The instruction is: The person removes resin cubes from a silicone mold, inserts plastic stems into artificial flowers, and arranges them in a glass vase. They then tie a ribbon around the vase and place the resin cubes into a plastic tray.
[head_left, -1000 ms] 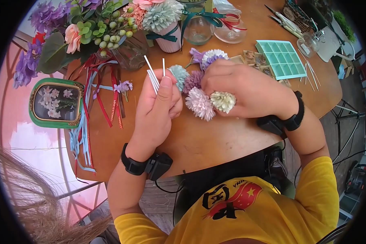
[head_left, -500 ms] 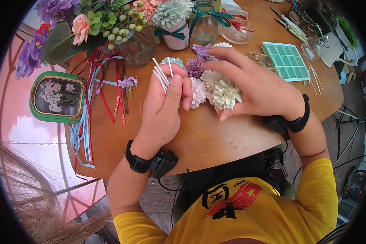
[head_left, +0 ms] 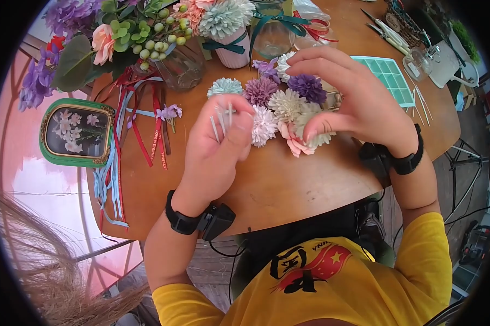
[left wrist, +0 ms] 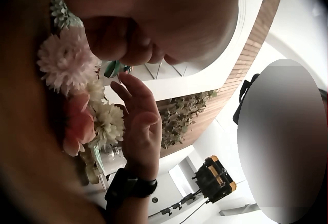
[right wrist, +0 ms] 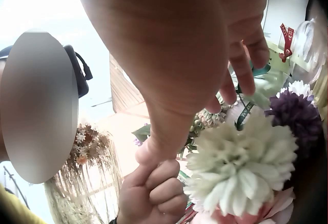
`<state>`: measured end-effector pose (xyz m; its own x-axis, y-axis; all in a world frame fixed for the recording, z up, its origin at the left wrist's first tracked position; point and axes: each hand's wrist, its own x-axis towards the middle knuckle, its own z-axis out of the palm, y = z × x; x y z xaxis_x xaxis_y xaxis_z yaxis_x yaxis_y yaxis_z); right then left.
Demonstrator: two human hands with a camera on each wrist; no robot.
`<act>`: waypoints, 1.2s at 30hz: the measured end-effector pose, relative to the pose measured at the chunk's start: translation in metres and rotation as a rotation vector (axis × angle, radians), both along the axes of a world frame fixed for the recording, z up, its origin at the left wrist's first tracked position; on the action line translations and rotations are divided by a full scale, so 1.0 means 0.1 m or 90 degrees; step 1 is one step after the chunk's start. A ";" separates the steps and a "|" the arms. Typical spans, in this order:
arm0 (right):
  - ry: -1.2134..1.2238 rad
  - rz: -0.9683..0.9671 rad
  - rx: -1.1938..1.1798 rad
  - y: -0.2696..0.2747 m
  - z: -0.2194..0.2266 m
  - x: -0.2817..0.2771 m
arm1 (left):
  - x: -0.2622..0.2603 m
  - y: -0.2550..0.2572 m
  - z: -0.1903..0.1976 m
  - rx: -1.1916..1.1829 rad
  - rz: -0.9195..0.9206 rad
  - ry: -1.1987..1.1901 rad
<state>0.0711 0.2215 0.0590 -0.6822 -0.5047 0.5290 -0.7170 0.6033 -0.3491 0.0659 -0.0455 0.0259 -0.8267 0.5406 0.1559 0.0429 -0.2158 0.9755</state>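
Observation:
My left hand grips a small bundle of thin white sticks, their ends poking out above the curled fingers. To its right, my right hand hovers over a group of artificial flower heads, fingers spread and thumb apart. The thumb overlaps a cream flower in the head view. Around it lie a pink-petalled flower, a pale pink pompom flower, another cream flower, a dark purple flower, a mauve flower and a pale blue flower.
Glass vases and a flower pot stand at the back. A mint compartment tray is at right, near thin sticks. Ribbons and a green-framed flower picture lie at left.
My right hand has gone from being closed around the flowers to spread fingers, shifting right and baring the dark purple and pink flowers. The left hand keeps its sticks, now tipped differently.

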 end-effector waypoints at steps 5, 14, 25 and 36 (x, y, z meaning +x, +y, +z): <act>0.028 0.100 -0.109 -0.21 0.05 0.12 | 0.07 -0.10 0.09 -0.168 -0.091 0.076; -0.029 0.253 -0.189 -0.45 -0.16 0.25 | 0.02 0.02 -0.04 -0.262 -0.278 0.276; -0.105 0.268 -0.163 -0.49 -0.22 0.27 | 0.08 0.08 -0.31 -0.190 -0.220 0.174; -0.124 0.273 -0.164 -0.47 -0.23 0.22 | 0.05 0.08 -0.23 -0.229 -0.234 0.086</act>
<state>0.0927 0.1745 0.0365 -0.5410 -0.6300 0.5572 -0.7877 0.1475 -0.5981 0.0712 -0.0373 0.0028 -0.5578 0.8300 0.0000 0.1581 0.1063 0.9817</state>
